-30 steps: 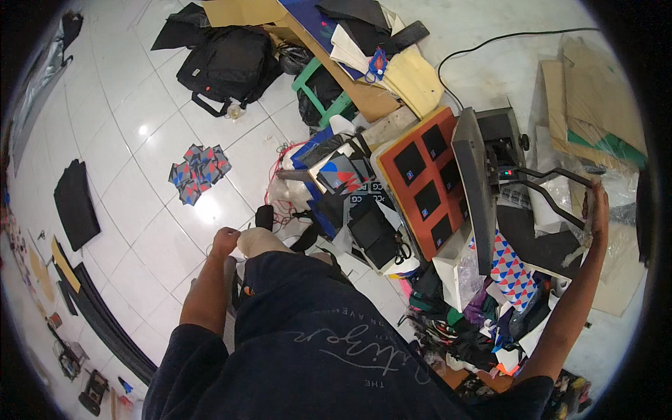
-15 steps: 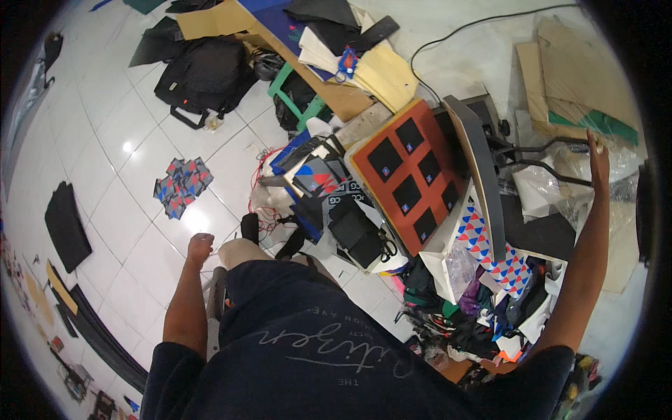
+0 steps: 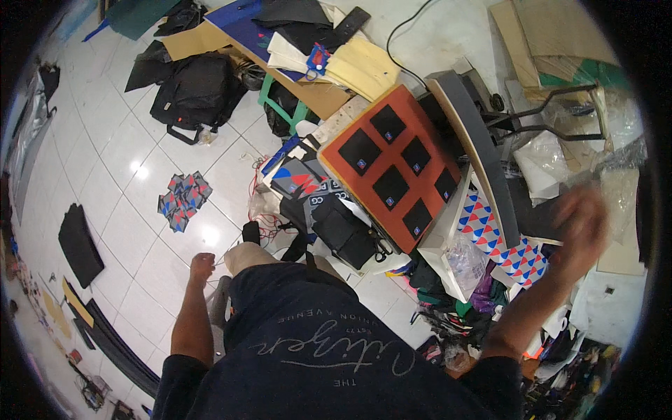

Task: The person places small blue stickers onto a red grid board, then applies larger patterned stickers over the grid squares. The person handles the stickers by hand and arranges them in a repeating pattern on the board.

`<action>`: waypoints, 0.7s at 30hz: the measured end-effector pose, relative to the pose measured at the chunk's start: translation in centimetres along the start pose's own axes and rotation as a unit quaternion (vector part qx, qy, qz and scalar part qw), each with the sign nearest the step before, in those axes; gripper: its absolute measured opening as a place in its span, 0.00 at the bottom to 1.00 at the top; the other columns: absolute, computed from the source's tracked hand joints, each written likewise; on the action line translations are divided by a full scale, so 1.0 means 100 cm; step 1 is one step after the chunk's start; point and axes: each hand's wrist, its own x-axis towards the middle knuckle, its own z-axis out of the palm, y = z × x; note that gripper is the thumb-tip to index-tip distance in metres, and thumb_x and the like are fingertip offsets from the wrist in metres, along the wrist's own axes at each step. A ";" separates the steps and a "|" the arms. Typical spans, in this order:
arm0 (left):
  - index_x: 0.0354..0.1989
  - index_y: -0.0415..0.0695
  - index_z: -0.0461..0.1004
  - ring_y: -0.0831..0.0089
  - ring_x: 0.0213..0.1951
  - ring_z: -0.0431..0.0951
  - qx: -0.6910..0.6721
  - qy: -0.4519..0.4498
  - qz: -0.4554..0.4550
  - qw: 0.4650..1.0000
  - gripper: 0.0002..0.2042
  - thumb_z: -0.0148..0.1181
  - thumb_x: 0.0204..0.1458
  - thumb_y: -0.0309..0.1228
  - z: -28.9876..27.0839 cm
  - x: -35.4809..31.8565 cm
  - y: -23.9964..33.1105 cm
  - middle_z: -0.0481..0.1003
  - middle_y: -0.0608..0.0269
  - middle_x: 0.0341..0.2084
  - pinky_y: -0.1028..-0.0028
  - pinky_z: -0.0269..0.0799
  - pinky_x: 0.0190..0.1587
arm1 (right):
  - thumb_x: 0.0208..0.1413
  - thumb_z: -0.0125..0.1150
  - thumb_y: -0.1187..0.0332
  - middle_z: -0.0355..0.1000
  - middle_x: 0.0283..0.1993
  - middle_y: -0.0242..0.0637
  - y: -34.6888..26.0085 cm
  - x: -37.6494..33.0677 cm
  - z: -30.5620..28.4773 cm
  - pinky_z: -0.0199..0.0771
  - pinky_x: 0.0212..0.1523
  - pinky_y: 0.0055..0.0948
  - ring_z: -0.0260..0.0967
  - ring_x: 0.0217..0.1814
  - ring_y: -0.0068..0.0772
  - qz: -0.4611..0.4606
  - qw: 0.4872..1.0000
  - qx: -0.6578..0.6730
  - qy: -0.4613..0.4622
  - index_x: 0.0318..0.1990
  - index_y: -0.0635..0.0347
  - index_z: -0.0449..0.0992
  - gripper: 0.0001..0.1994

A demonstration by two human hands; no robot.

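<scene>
My left hand hangs over the tiled floor left of my knee, its fingers curled in, with nothing visible in them. My right hand is smeared by motion at the right, below the black U-shaped handle of a heat press and apart from it. The press's grey upper plate stands tilted up. On its orange-red lower pad lie several black square pieces, each with a small blue label. Sheeting patterned in red, blue and white shows beside the upper plate.
Grey, red and blue patterned pieces lie heaped on the floor. Farther off are a black bag, a green stool and yellow cloth. Fabric scraps crowd below the press; cardboard leans at the far right.
My right hand has let go of the press handle and come down toward me. The view has shifted slightly; my left hand still hangs at my left side.
</scene>
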 end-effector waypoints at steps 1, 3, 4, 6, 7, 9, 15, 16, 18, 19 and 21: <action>0.41 0.40 0.73 0.76 0.20 0.71 0.020 -0.013 0.031 0.999 0.13 0.55 0.52 0.36 0.013 -0.010 0.007 0.73 0.64 0.25 0.78 0.65 0.20 | 0.56 0.60 0.57 0.74 0.43 0.42 -0.012 -0.051 0.026 0.70 0.44 0.28 0.71 0.42 0.32 -0.008 0.988 0.095 -0.124 0.47 0.65 0.75 0.19; 0.42 0.38 0.73 0.76 0.21 0.72 0.014 0.020 0.002 1.000 0.15 0.55 0.52 0.36 0.015 -0.022 -0.003 0.74 0.63 0.26 0.78 0.66 0.21 | 0.54 0.64 0.62 0.74 0.38 0.38 -0.017 -0.121 0.113 0.71 0.39 0.27 0.71 0.38 0.28 0.011 0.886 0.262 -0.383 0.42 0.63 0.77 0.14; 0.42 0.38 0.73 0.75 0.21 0.72 -0.007 -0.009 0.001 1.000 0.15 0.55 0.51 0.36 0.036 -0.023 0.001 0.74 0.62 0.27 0.77 0.66 0.21 | 0.53 0.66 0.65 0.74 0.36 0.35 -0.001 -0.154 0.140 0.71 0.36 0.26 0.71 0.36 0.26 0.094 0.868 0.274 -0.403 0.40 0.62 0.78 0.12; 0.42 0.37 0.73 0.75 0.23 0.72 0.002 -0.018 0.005 1.000 0.15 0.55 0.51 0.36 0.064 -0.039 0.016 0.74 0.61 0.28 0.77 0.66 0.23 | 0.57 0.57 0.71 0.77 0.36 0.37 0.087 -0.207 0.199 0.72 0.43 0.28 0.73 0.40 0.28 0.226 0.914 0.253 -0.221 0.38 0.64 0.77 0.07; 0.42 0.37 0.73 0.75 0.25 0.73 0.036 -0.023 0.004 0.999 0.15 0.54 0.52 0.35 0.072 -0.052 0.026 0.75 0.61 0.29 0.77 0.67 0.24 | 0.56 0.57 0.69 0.76 0.38 0.40 0.138 -0.225 0.220 0.72 0.43 0.28 0.73 0.41 0.30 0.282 0.921 0.215 -0.160 0.39 0.64 0.77 0.08; 0.43 0.37 0.72 0.74 0.26 0.74 0.031 -0.029 0.019 0.999 0.16 0.54 0.52 0.36 0.081 -0.069 0.030 0.75 0.59 0.31 0.77 0.68 0.25 | 0.56 0.58 0.65 0.75 0.42 0.45 0.235 -0.238 0.242 0.72 0.45 0.29 0.73 0.44 0.34 0.332 0.931 0.110 -0.099 0.42 0.65 0.75 0.13; 0.42 0.35 0.74 0.72 0.23 0.75 0.047 0.019 0.008 0.999 0.14 0.53 0.53 0.34 0.061 -0.087 -0.008 0.76 0.57 0.30 0.75 0.71 0.22 | 0.54 0.55 0.52 0.73 0.48 0.48 0.349 -0.225 0.298 0.66 0.52 0.39 0.70 0.50 0.47 0.271 0.951 -0.095 -0.113 0.49 0.59 0.74 0.23; 0.42 0.35 0.74 0.71 0.22 0.75 0.028 0.028 -0.002 0.999 0.15 0.52 0.53 0.34 0.060 -0.092 -0.009 0.76 0.57 0.29 0.75 0.70 0.22 | 0.54 0.54 0.50 0.72 0.52 0.47 0.369 -0.224 0.303 0.64 0.55 0.40 0.68 0.55 0.49 0.257 0.951 -0.125 -0.121 0.51 0.58 0.74 0.24; 0.42 0.36 0.73 0.73 0.22 0.74 0.007 0.029 -0.021 0.999 0.13 0.53 0.53 0.33 0.053 -0.090 -0.016 0.75 0.59 0.27 0.76 0.69 0.20 | 0.53 0.56 0.48 0.66 0.60 0.45 0.393 -0.230 0.306 0.55 0.62 0.40 0.61 0.62 0.49 0.248 0.958 -0.111 -0.097 0.56 0.54 0.71 0.27; 0.42 0.37 0.73 0.74 0.21 0.74 -0.014 0.037 -0.036 0.999 0.13 0.54 0.53 0.32 0.049 -0.101 -0.013 0.74 0.60 0.26 0.77 0.68 0.20 | 0.52 0.58 0.48 0.63 0.63 0.43 0.385 -0.230 0.314 0.50 0.66 0.39 0.57 0.66 0.48 0.247 0.960 -0.092 -0.098 0.59 0.53 0.69 0.29; 0.41 0.39 0.72 0.76 0.21 0.73 -0.029 0.039 -0.060 0.997 0.11 0.56 0.52 0.31 0.042 -0.117 -0.015 0.72 0.63 0.24 0.78 0.65 0.18 | 0.50 0.61 0.54 0.64 0.63 0.42 0.375 -0.232 0.322 0.59 0.61 0.40 0.61 0.63 0.45 0.269 0.957 -0.059 -0.094 0.58 0.53 0.70 0.27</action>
